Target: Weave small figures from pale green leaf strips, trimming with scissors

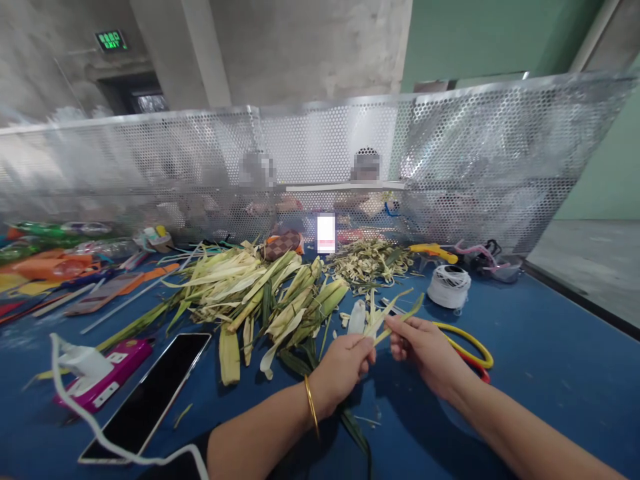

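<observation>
My left hand (345, 370), with a gold bangle (311, 405) at the wrist, pinches the lower end of some pale corn husk strips (374, 319). Close on its right, the fingers of my right hand (416, 343) are closed on a greenish strip of the same husk. The strips fan upward between the two hands. Behind them lies a whitish piece (357, 317) that I cannot make out. Scissors with yellow and red handles (470, 347) are partly hidden by my right hand. A large heap of corn husks (230, 287) spreads to the left.
Curled husk scraps (373, 263) lie at the back, near a roll of white cord (449, 288) and a yellow tool (434, 252). On the left are a phone (155, 393) and a magenta power strip (107, 377) with a white cable. A perforated metal screen (200, 153) borders the table.
</observation>
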Tool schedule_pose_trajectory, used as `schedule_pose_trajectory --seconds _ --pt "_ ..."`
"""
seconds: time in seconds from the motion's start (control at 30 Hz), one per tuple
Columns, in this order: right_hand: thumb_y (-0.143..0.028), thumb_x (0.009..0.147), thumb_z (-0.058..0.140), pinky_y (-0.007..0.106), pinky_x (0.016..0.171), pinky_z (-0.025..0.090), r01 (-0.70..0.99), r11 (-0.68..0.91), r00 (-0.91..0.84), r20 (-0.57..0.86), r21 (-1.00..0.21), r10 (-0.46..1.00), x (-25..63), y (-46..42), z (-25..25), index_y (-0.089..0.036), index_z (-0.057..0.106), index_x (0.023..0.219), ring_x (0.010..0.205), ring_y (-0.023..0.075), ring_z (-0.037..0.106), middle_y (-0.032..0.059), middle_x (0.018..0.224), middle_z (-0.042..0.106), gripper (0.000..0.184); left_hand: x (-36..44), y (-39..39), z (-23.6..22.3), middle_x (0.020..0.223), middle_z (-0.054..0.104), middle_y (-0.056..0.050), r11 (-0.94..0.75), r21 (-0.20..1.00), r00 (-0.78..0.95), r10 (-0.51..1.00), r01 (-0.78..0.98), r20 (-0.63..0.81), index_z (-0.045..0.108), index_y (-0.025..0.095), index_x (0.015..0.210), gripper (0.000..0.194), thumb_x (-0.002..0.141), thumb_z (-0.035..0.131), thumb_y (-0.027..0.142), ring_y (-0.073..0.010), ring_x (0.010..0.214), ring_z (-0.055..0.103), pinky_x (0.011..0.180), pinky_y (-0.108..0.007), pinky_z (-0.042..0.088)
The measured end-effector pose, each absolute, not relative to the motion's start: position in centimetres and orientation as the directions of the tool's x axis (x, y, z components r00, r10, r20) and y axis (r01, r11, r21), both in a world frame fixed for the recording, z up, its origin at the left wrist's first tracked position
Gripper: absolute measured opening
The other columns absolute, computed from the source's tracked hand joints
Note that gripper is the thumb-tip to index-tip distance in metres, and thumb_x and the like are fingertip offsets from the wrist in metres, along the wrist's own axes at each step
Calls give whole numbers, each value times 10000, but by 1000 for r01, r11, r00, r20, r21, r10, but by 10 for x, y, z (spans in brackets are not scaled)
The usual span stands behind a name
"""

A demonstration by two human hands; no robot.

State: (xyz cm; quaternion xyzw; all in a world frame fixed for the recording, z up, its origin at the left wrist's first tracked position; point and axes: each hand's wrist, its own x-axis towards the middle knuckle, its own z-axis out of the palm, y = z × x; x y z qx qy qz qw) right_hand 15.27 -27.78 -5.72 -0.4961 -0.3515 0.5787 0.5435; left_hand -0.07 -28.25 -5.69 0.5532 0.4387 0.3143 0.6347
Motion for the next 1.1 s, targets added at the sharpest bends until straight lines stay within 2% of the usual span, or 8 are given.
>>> schedule_pose_trajectory --seconds 0.17,0.43,0.6,0.8,0.9,0.97,1.1 --pt "-367 476 885 175 396 422 -416 -101 203 -201 -904 958 166 -269 -53 -140 611 632 404 63 488 -40 470 537 388 0 -286 -45 428 247 108 306 948 415 854 87 -314 417 182 627 286 880 392 313 -45 375 144 423 -202 111" --pt "-417 418 899 163 401 441 -416 17 290 -115 -909 950 173 -265 -52 -124 658 632 429 63 498 -34 475 543 436 1 -288 -41 434 235 108 312 945 406 854 102 -326 410 187 639 286 888 388 327 -46 377 139 407 -201 93" --pt "-438 431 891 156 406 443 -411 26 260 -90 -911 961 176 -265 -48 -128 678 654 441 64 503 -29 491 557 437 0 -288 -42 442 238 108 315 946 420 850 78 -318 408 186 642 270 876 393 320 -43 378 136 407 -201 91" --pt "-489 509 845 176 449 462 -354 -58 138 -113 -933 984 168 -272 -44 -157 705 797 521 84 549 6 682 648 461 -2 -284 -49 449 225 116 307 951 365 889 -29 -276 416 189 669 233 858 410 326 -41 380 126 417 -203 93" --pt "-449 532 839 174 448 425 -192 -110 4 -113 -975 994 157 -280 -49 -146 677 678 502 79 518 -8 592 612 373 -1 -285 -53 429 248 113 270 963 412 881 -29 -234 438 183 664 259 844 432 370 -39 372 147 419 -205 102" --pt "-422 536 835 180 437 396 -117 -119 -11 -118 -986 993 152 -283 -51 -141 627 570 464 76 489 -20 494 563 351 0 -286 -54 417 270 107 226 974 437 878 -23 -194 450 179 651 284 833 445 397 -38 368 163 418 -207 109" --pt "-384 482 859 188 414 369 -221 -132 76 -152 -966 985 155 -281 -51 -144 592 546 434 69 466 -33 478 532 365 1 -286 -53 414 263 110 203 979 465 869 -16 -172 434 183 639 313 810 474 442 -36 372 157 421 -209 113"
